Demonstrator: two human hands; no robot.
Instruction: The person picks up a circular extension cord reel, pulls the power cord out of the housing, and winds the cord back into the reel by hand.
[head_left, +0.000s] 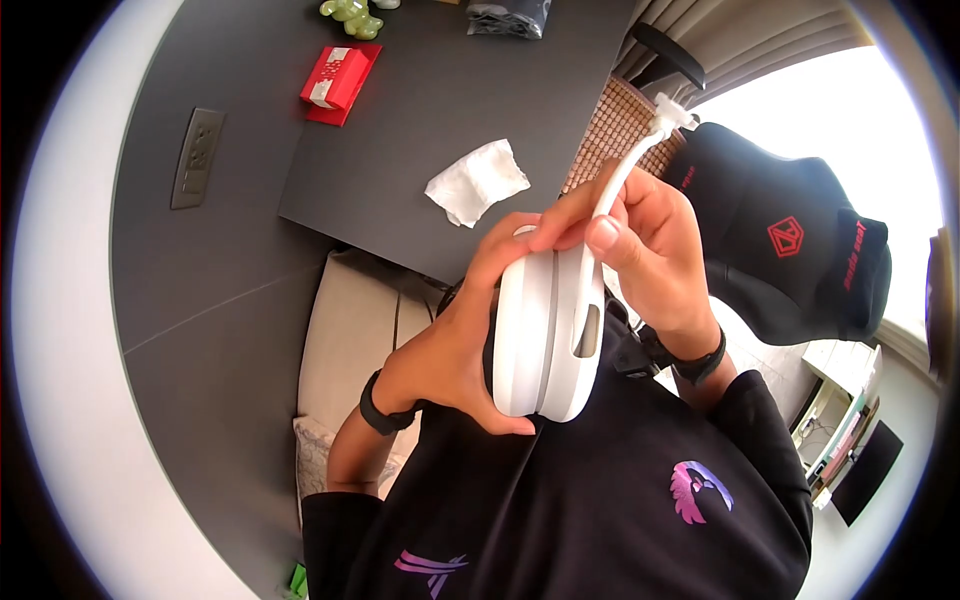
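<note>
A white, rounded two-part device (525,330) with a grey seam and an oval slot in its side is held up in front of my chest. My left hand (455,320) is wrapped round its left side, thumb under the lower end and fingers at the top. From the device rises a thick white cord (625,165) with a plug-like white end (672,113). My right hand (650,245) is closed on this cord near the device's top, with the thumb pressed against it and fingertips touching the upper edge. What kind of device it is, I cannot tell.
Beyond my hands, the dark grey table (400,130) carries a crumpled white tissue (478,183), a red box (340,82), a green figurine (350,17) and a dark plastic-wrapped packet (508,17). A black gaming chair (790,235) stands at right. A socket panel (198,158) is on the left.
</note>
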